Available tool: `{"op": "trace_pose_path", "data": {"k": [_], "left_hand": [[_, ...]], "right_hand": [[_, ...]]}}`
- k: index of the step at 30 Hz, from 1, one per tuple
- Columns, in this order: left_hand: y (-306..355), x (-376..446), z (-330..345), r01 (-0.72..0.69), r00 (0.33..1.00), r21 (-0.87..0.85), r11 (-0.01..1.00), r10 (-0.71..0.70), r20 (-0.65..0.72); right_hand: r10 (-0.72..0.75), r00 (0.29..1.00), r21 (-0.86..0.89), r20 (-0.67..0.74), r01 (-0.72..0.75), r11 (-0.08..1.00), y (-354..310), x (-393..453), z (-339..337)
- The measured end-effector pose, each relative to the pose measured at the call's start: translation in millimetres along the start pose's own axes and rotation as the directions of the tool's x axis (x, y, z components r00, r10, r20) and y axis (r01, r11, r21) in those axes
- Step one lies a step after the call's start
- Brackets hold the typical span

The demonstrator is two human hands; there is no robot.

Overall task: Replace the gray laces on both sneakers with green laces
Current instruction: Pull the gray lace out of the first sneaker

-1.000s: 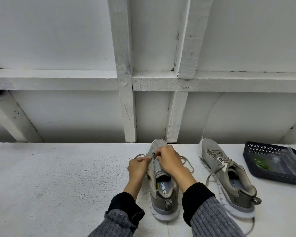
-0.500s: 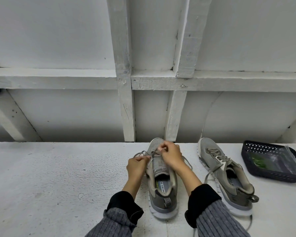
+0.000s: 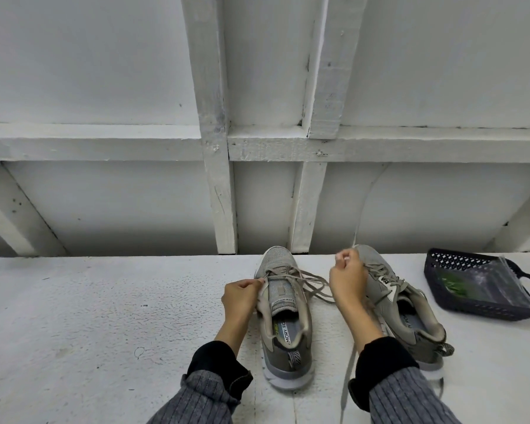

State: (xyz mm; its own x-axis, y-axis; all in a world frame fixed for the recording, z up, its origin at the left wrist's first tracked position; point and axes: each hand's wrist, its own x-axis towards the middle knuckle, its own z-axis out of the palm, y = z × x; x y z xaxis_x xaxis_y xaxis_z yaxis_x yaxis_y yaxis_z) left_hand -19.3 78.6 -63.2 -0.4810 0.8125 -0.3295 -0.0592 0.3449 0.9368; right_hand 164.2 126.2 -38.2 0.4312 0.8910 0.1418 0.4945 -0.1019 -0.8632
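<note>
I see two gray mesh sneakers with white soles standing toe-away on the white painted table, side by side. The left gray sneaker sits between my view of the two forearms; its tongue is exposed and most of its eyelets are bare, with the gray lace threaded only near the toe and trailing loose toward the right. The left hand has its fingers curled and pinches the sneaker's left edge beside the tongue, right where the lace crosses (whether it has the lace itself or only the upper, I cannot tell). The right hand is raised just above the gap between the shoes, fingers closed around the pulled-out part of the gray lace, thumb and fingertips pinched together at the top. A pale strand of that lace hangs down past the right wrist toward the near edge.

The right gray sneaker is partly hidden behind that hand and remains laced in gray over its tongue. Well to its right, a dark perforated plastic basket with a loop handle holds a clear plastic bag, and the green laces show through the bag. Both wrists wear black cuffs under gray ribbed sleeves.
</note>
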Motion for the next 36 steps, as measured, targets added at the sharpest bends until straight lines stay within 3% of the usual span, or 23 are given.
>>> {"op": "trace_pose_path", "data": {"k": [3, 5, 9, 13, 16, 20, 23, 26, 28, 32, 34, 36], "left_hand": [[0.1, -0.6, 0.5, 0.002, 1.000, -0.012, 1.000, -0.002, 0.001], [-0.3, -0.4, 0.5, 0.001, 1.000, -0.004, 1.000, -0.001, 0.001], [-1.0, 0.1, 0.1, 0.010, 1.000, -0.004, 1.000, -0.010, 0.004], [-1.7, 0.7, 0.3, 0.007, 1.000, -0.006, 1.000, -0.007, 0.006], [-1.9, 1.2, 0.1, 0.006, 1.000, 0.000, 1.000, -0.006, 0.001], [-1.8, 1.3, 0.3, 0.014, 1.000, -0.002, 1.000, -0.014, -0.002], [-2.3, 1.5, 0.5, 0.023, 1.000, -0.002, 1.000, -0.023, 0.003], [-1.5, 2.0, 0.4, 0.023, 1.000, 0.000, 1.000, -0.023, 0.002], [-1.8, 2.0, 0.1, 0.023, 1.000, 0.003, 1.000, -0.023, -0.001], [-1.7, 1.8, -0.6, 0.022, 1.000, -0.018, 1.000, -0.023, -0.003], [-0.5, 1.0, -0.5, 0.020, 1.000, -0.024, 1.000, -0.020, -0.004], [-0.3, 0.6, 0.1, 0.020, 1.000, -0.019, 1.000, -0.020, -0.001]], "right_hand": [[-0.025, 0.998, -0.367, 0.060, 0.045, 0.929, 25.8, -15.4, -0.1], [-0.005, 0.984, -0.471, 0.181, 0.091, 0.877, 35.2, -22.0, 3.3], [0.049, 0.923, -0.335, 0.382, 0.089, 0.938, 29.8, -17.2, 13.6], [-0.152, 0.932, -0.134, 0.328, 0.205, 0.970, -8.3, -8.8, 12.4], [-0.272, 0.873, -0.039, 0.404, 0.313, 0.949, -38.8, -10.2, 18.9], [-0.273, 0.762, -0.151, 0.588, 0.434, 0.888, -43.6, -20.7, 37.5], [-0.255, 0.734, -0.290, 0.630, 0.527, 0.799, -32.4, -29.9, 44.5], [-0.290, 0.738, -0.294, 0.610, 0.550, 0.781, -29.4, -33.1, 46.6], [-0.302, 0.760, -0.226, 0.576, 0.503, 0.834, -31.7, -32.4, 46.9], [-0.231, 0.864, 0.100, 0.447, 0.209, 0.973, -34.7, -29.3, 39.0], [-0.142, 0.893, 0.301, 0.427, 0.008, 0.954, -36.5, -25.7, 32.8], [-0.059, 0.902, 0.532, 0.427, -0.198, 0.824, -37.4, -20.5, 25.4]]}}
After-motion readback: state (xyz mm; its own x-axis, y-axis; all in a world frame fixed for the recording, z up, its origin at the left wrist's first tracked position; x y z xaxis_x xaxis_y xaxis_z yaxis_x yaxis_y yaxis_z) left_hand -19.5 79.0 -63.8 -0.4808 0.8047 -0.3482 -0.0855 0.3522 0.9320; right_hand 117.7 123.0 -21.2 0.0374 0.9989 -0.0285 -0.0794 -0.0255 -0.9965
